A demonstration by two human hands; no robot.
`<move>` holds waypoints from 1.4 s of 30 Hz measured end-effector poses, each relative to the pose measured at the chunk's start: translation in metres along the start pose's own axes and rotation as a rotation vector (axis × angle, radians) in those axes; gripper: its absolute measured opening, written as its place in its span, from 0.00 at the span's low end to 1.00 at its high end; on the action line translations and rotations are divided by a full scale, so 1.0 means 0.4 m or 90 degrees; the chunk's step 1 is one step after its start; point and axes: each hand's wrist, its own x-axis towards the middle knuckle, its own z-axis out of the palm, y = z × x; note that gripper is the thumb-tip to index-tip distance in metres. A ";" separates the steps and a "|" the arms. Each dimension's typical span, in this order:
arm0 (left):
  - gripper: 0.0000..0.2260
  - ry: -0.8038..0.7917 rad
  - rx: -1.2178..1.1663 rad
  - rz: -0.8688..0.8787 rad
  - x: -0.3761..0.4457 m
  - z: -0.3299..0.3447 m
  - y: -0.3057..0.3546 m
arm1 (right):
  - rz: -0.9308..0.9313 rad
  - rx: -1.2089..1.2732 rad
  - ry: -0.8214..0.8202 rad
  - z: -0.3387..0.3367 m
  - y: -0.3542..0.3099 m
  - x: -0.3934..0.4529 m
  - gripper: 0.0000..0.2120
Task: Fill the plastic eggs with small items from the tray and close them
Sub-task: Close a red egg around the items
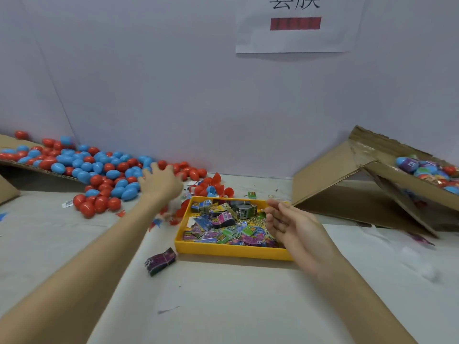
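A wall sign (295, 23) shows cropped Chinese characters. The left hand (160, 181), blurred, reaches spread-fingered over plastic eggs (99, 170). The right hand (295, 224), relaxed and empty, hovers beside the yellow tray (223, 249).

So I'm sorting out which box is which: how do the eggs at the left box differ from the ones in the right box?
The left eggs are plain red or blue; the right eggs carry purple and multicoloured wrapping. The left eggs spill off their flattened cardboard onto the table; the right eggs stay inside their tilted box. The left eggs are far more numerous in view. Both lots sit on cardboard against the wall.
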 end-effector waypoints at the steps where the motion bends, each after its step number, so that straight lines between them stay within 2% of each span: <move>1: 0.21 -0.011 0.041 -0.022 0.031 0.010 -0.029 | 0.001 0.005 -0.001 -0.001 0.000 0.000 0.12; 5: 0.21 -0.017 0.082 -0.044 0.091 0.049 -0.117 | 0.007 0.015 -0.010 -0.005 0.001 0.003 0.13; 8: 0.15 0.033 0.098 0.024 0.102 0.047 -0.125 | 0.003 0.013 -0.009 -0.006 0.005 0.006 0.12; 11: 0.09 0.027 0.094 0.062 0.093 0.032 -0.123 | 0.006 0.017 -0.010 -0.004 0.003 0.006 0.12; 19: 0.15 0.010 -0.038 0.188 0.034 0.014 -0.110 | 0.002 0.020 -0.008 0.004 -0.002 -0.012 0.12; 22: 0.14 0.085 -0.094 0.203 -0.005 0.005 -0.097 | -0.003 0.018 -0.005 0.006 -0.005 -0.014 0.12; 26: 0.09 0.183 -0.281 0.219 -0.113 -0.032 -0.033 | -0.016 -0.011 -0.003 0.005 0.000 -0.013 0.12; 29: 0.11 0.159 -0.460 0.268 -0.234 -0.047 0.025 | -0.047 -0.070 -0.011 0.006 0.006 -0.014 0.13; 32: 0.13 0.106 -0.559 0.337 -0.347 -0.023 0.081 | -0.124 -0.207 -0.032 0.015 0.020 -0.024 0.11; 35: 0.14 0.045 -0.583 0.413 -0.409 0.002 0.117 | -0.220 -0.341 -0.061 0.029 0.038 -0.032 0.12; 38: 0.13 0.059 -0.546 0.498 -0.424 0.012 0.123 | -0.268 -0.433 -0.112 0.035 0.044 -0.040 0.13; 42: 0.17 0.070 -0.577 0.487 -0.435 0.017 0.117 | -0.261 -0.417 -0.074 0.034 0.045 -0.039 0.10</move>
